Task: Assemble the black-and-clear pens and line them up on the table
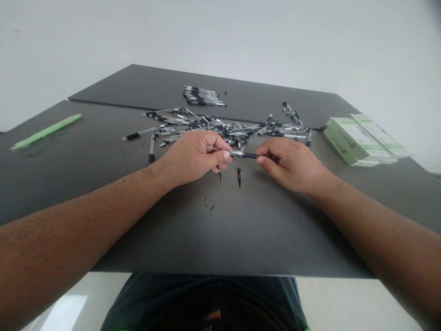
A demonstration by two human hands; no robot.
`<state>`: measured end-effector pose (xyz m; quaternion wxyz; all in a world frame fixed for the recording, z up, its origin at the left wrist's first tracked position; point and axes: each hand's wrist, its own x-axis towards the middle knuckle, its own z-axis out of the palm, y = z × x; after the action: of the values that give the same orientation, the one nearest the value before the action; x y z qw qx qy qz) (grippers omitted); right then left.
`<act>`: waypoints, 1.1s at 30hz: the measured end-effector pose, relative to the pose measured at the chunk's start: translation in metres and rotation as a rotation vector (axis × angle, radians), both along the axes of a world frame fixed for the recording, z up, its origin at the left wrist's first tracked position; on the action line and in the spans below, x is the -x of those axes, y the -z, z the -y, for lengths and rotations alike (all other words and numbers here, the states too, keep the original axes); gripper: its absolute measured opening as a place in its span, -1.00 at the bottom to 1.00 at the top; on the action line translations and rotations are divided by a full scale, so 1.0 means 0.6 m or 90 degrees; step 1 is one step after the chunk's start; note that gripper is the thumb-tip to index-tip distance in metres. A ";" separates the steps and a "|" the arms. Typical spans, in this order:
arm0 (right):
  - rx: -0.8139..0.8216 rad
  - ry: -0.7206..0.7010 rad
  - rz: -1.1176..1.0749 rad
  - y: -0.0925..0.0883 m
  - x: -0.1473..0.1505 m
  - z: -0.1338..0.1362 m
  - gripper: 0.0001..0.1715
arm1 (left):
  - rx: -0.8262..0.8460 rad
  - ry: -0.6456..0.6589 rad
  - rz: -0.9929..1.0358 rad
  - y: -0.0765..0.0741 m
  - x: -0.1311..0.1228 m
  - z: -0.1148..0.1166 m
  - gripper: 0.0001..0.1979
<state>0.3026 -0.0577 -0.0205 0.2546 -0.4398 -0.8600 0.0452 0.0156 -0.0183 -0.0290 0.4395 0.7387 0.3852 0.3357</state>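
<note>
From where I stand, the dark grey table (227, 239) has a smooth, matte top, with a plain white wall (220, 37) on the far side. A loose, criss-crossed heap of clear and black plastic pens (206, 125) spreads just beyond the hands, partly hidden by the left one. Farther off lies a neater bundle of similar clear-barrelled pens (203, 96). Over on the left is a long, slim, pale green stick-like object (48, 132); on the right, flat green-and-white cardboard boxes (358, 142) sit side by side. Near the hands lie a small dark clip-shaped piece (239, 177) and a few tiny black scraps (209, 205). A thin pointed tip (220, 175) pokes out below the left hand; I can't tell whether it is held. The slim clear-and-black plastic pen (243, 155) is level above the table's middle, shiny on its left part and black toward the right. The left hand (193, 156) pinches its left end, and the right hand (291, 162) grips its black end between thumb and fingers
</note>
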 end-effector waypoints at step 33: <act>0.018 0.003 -0.009 -0.008 0.008 0.007 -0.82 | -0.071 -0.023 -0.009 0.000 0.001 0.007 -0.89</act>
<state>0.2976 -0.0617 -0.0159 0.2543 -0.4454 -0.8564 0.0595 0.0150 -0.0227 -0.0292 0.3888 0.7574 0.3823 0.3592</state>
